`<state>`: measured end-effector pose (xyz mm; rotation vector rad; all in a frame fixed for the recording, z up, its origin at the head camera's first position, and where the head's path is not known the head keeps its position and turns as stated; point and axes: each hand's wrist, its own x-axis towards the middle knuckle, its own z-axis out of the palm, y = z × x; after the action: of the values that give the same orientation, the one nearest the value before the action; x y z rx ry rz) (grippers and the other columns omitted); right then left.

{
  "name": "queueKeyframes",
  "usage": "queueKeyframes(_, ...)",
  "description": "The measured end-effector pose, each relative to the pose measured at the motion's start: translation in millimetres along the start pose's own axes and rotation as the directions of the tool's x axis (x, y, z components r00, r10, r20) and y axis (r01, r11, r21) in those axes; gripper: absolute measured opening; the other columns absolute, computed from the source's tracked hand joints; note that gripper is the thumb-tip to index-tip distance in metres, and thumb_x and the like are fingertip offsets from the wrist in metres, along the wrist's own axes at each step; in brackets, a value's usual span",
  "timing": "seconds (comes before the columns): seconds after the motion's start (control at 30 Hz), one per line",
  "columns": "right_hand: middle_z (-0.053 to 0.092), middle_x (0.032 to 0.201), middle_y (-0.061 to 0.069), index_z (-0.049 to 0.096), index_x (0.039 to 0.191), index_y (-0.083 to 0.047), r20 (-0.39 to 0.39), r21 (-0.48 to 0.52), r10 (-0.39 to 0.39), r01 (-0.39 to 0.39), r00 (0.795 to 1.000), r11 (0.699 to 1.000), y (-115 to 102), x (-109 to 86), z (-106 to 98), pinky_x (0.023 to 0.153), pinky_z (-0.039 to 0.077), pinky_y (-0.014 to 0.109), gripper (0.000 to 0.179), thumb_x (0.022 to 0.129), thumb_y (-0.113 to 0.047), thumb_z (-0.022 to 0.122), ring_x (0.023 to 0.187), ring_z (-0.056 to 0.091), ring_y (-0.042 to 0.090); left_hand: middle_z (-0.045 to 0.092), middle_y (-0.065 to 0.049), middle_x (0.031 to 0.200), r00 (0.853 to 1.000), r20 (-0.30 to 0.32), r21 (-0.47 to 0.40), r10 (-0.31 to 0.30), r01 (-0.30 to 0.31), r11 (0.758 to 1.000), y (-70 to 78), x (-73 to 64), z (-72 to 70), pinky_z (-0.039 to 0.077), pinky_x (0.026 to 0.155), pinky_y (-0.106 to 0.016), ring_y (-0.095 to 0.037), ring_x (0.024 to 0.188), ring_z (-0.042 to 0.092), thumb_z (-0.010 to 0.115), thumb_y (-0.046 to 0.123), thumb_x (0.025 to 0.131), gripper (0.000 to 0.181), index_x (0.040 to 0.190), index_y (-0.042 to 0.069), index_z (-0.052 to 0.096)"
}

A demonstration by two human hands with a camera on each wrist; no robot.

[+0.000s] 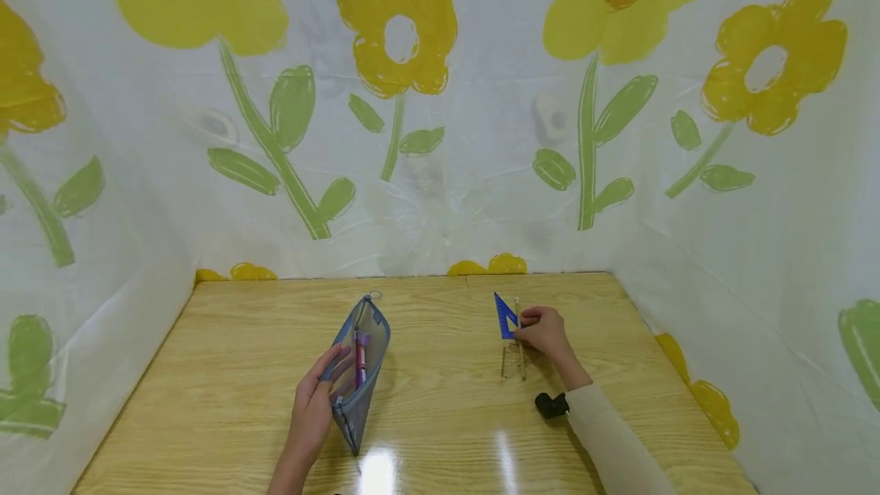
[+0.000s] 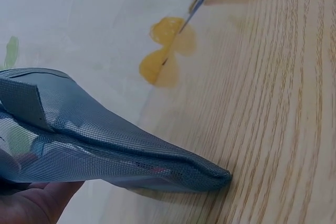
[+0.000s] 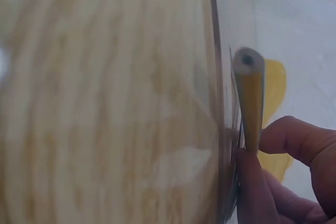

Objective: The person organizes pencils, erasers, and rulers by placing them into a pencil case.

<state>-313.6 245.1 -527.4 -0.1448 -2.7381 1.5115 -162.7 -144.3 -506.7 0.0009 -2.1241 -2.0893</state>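
Observation:
My left hand (image 1: 312, 407) grips a blue-grey mesh pencil case (image 1: 353, 425) by its left side, its zip mouth open and tilted up. Purple and red pens (image 1: 360, 361) lie inside. In the left wrist view, the end of the case (image 2: 173, 169) points down at the tabletop. To the right, my right hand (image 1: 546, 334) pinches a pencil (image 1: 520, 354) between thumb and fingers. In the right wrist view, the flat end of the pencil (image 3: 251, 98) faces the camera. A blue set square (image 1: 506, 319) stands upright right at the fingertips. Below it is a clear, thin-edged holder (image 1: 504, 365), overlapped by the pencil.
The wooden tabletop (image 1: 440, 403) runs back to a white cloth (image 1: 447, 205) with yellow flowers, which also hangs on both sides. A black wrist camera (image 1: 551, 405) sits at the right sleeve. Light glares off the table's front.

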Motion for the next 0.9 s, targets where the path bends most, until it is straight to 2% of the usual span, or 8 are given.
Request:
queueKeyframes(0.1,0.068,0.112,0.024,0.064,0.122,0.01,-0.002,0.005,0.034,-0.034,0.999,0.999,0,3.2,-1,0.077,0.061,0.037,0.042,0.083,-0.001,0.076,0.099,0.066,0.035,0.043,-0.029,0.152,1.0,-0.003,0.0,0.002,-0.002,1.0,-0.7,0.4,0.7,0.047,0.107,-0.049,-0.04,0.137,0.046,0.017,-0.009,0.098,0.057,0.152,-0.008,0.034)
queueKeyframes(0.3,0.068,0.115,0.026,0.063,0.126,0.01,0.006,0.038,0.052,-0.052,0.999,0.998,0,5.0,-3,0.075,0.061,0.034,0.044,0.085,-0.002,0.075,0.103,0.066,0.036,0.044,-0.031,0.15,1.0,-0.013,-0.008,0.024,-0.025,1.0,-2.9,0.9,0.8,0.05,0.105,-0.05,-0.02,0.13,0.055,0.018,-0.01,0.097,0.056,0.151,-0.01,0.036)
queueKeyframes(0.37,0.068,0.117,0.026,0.063,0.128,0.009,0.012,0.054,0.053,-0.054,0.999,0.997,1,4.2,-4,0.075,0.061,0.034,0.045,0.086,-0.002,0.074,0.104,0.066,0.036,0.044,-0.031,0.15,1.0,-0.015,-0.01,0.023,-0.023,1.0,-3.1,0.4,0.6,0.05,0.105,-0.05,-0.018,0.129,0.056,0.017,-0.01,0.097,0.057,0.151,-0.01,0.036)
queueKeyframes(0.5,0.067,0.118,0.026,0.063,0.129,0.009,0.022,0.087,0.055,-0.056,0.998,0.995,3,2.5,-3,0.073,0.062,0.033,0.044,0.087,-0.001,0.072,0.104,0.066,0.035,0.043,-0.03,0.152,1.0,-0.009,-0.006,0.005,-0.005,1.0,-3.0,-0.1,0.1,0.049,0.106,-0.049,-0.028,0.134,0.052,0.017,-0.01,0.098,0.057,0.152,-0.009,0.034)
queueKeyframes(0.67,0.064,0.114,0.025,0.063,0.129,0.008,0.043,0.141,0.054,-0.06,0.998,0.988,0,-1.8,-3,0.07,0.063,0.034,0.042,0.087,0.002,0.069,0.091,0.067,0.027,0.043,-0.03,0.152,1.0,-0.004,-0.007,-0.005,0.005,1.0,-2.3,0.5,0.6,0.049,0.107,-0.047,-0.042,0.137,0.045,0.017,-0.01,0.098,0.057,0.152,-0.009,0.033)
queueKeyframes(0.8,0.062,0.11,0.021,0.061,0.132,0.007,0.06,0.178,0.042,-0.052,0.997,0.983,-5,-4.8,-3,0.07,0.063,0.034,0.045,0.088,0.003,0.068,0.083,0.067,0.019,0.043,-0.029,0.152,1.0,-0.011,-0.007,-0.006,0.006,1.0,-2.3,1.7,0.7,0.048,0.107,-0.049,-0.044,0.137,0.044,0.017,-0.01,0.097,0.057,0.152,-0.009,0.034)
queueKeyframes(0.9,0.06,0.11,0.02,0.057,0.137,0.007,0.076,0.206,0.027,-0.042,0.997,0.978,-8,-6.5,-3,0.071,0.063,0.035,0.049,0.089,0.004,0.066,0.083,0.066,0.019,0.044,-0.03,0.151,1.0,-0.012,-0.01,0.0,0.0,1.0,-2.0,2.1,1.1,0.048,0.106,-0.052,-0.045,0.137,0.045,0.016,-0.011,0.096,0.058,0.152,-0.009,0.035)
